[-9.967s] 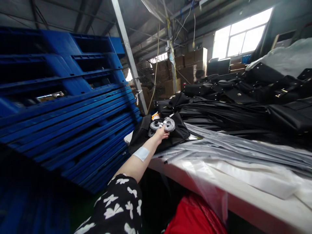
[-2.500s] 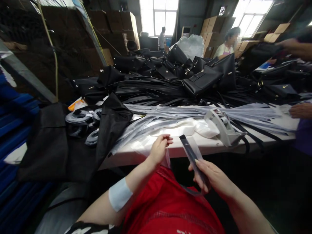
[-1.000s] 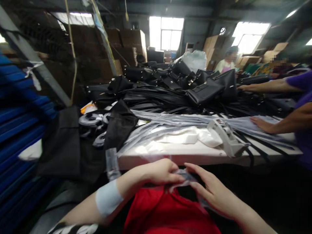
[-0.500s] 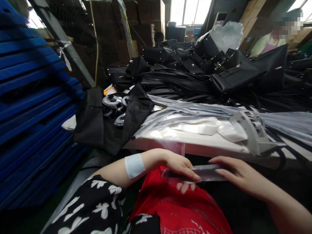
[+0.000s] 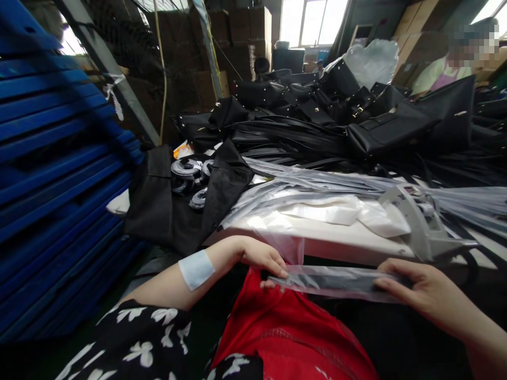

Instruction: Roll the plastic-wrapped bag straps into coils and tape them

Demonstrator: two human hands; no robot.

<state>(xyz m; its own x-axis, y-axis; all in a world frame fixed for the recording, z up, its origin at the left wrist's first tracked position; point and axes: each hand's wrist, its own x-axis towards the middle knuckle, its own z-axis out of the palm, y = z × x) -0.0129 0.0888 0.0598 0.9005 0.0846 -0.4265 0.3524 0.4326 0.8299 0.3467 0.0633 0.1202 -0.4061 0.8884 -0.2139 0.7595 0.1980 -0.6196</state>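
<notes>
Stretched between my hands over my lap is a long clear plastic sleeve (image 5: 336, 281) with a dark strap inside. My left hand (image 5: 266, 264) pinches its left end, fingers closed, just above the red apron (image 5: 285, 338). At the right end, my right hand (image 5: 412, 287) grips the sleeve between thumb and fingers. Beyond my hands, more long clear plastic sleeves (image 5: 277, 182) lie in a spread along the white table (image 5: 340, 240). A grey tape dispenser (image 5: 415, 221) stands at the table's near edge, above my right hand.
A black fabric bag (image 5: 152, 211) holding several plastic-wrapped coils (image 5: 186, 168) sits at the table's left end. Behind are piled black bags (image 5: 392, 121) and black straps (image 5: 285, 134). Blue stacked panels (image 5: 59, 184) rise on the left. A person (image 5: 443, 71) is at the back right.
My hands have moved apart, the left going left and the right going right. More of the plastic sleeve now shows between them. The view has shifted slightly.
</notes>
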